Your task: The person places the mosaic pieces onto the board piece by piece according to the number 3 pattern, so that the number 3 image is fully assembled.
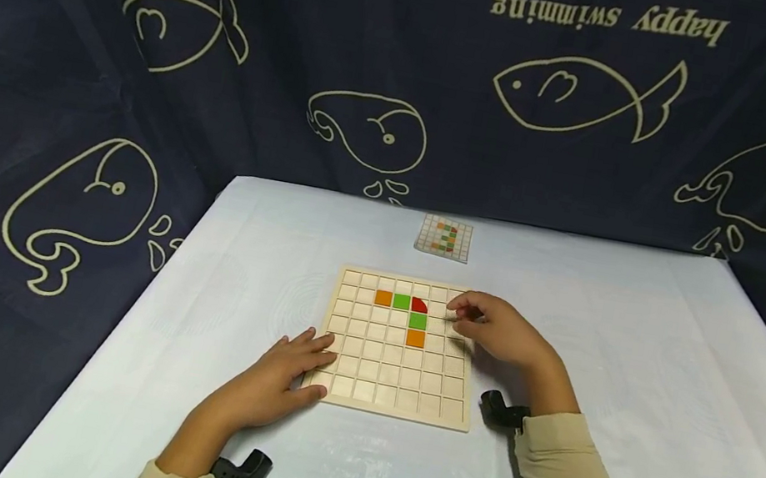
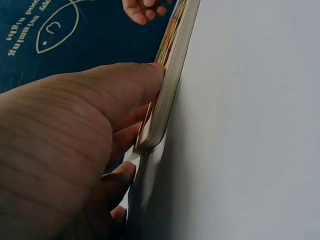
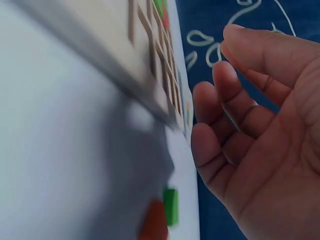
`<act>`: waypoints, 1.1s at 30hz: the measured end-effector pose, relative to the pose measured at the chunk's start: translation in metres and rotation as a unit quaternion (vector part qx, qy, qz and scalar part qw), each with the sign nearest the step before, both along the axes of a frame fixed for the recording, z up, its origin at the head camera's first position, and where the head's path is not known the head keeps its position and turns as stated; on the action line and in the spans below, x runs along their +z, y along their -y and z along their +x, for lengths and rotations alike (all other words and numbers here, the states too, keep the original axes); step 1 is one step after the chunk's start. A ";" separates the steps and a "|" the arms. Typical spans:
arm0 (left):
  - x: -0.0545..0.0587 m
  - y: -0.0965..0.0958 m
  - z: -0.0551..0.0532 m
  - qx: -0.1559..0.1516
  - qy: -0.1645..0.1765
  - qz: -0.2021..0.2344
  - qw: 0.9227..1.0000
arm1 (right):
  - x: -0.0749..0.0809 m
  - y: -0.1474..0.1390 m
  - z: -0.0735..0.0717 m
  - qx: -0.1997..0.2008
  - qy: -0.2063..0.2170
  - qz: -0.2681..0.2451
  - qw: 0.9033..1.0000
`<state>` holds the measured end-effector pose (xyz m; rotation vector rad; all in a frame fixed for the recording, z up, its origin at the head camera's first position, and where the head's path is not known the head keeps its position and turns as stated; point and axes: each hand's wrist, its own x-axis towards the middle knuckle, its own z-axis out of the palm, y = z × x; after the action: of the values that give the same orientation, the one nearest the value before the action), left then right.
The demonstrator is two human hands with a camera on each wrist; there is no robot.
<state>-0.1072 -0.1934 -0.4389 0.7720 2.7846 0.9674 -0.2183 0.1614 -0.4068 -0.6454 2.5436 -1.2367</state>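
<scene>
A square wooden grid board [image 1: 385, 410] lies flat on the table. In its upper part sit orange, green and red tiles: a row with an orange tile [image 1: 383, 297], a green tile [image 1: 401, 301] and a red quarter-round tile [image 1: 420, 305], then a green tile [image 1: 418, 321] and an orange tile [image 1: 415, 338] below the red one. My left hand [image 1: 279, 378] rests at the board's lower left corner, fingers extended over its edge. Over the right side of the board is my right hand [image 1: 500, 331], fingers loosely bent; the right wrist view shows nothing held.
Behind the board lies a small printed card [image 1: 444, 237] picturing a grid with coloured tiles. A green block [image 3: 171, 207] and a blurred orange-red block [image 3: 153, 221] lie on the table beside the board. A dark blue cloth [image 1: 385, 45] hangs behind the white table [image 1: 637, 358].
</scene>
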 end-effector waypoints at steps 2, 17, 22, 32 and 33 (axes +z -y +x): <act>0.000 0.000 0.000 0.000 0.001 0.002 1.000 | 0.001 -0.009 -0.002 -0.016 -0.001 0.001 1.000; 0.000 0.000 -0.001 -0.002 0.004 -0.001 1.000 | 0.001 -0.059 -0.006 -0.087 0.020 0.042 0.995; -0.001 0.000 0.000 -0.003 0.001 -0.001 1.000 | -0.005 -0.063 -0.009 -0.093 0.044 0.057 0.993; -0.001 0.001 0.000 -0.002 0.006 -0.003 1.000 | -0.017 -0.066 -0.013 -0.084 0.064 0.051 0.993; -0.001 0.000 0.000 -0.003 0.006 -0.002 1.000 | -0.018 -0.067 -0.013 -0.083 0.064 0.054 0.993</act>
<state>-0.1074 -0.1938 -0.4395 0.7696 2.7711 0.9630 -0.2316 0.2279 -0.4243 -0.3254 2.5778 -1.1412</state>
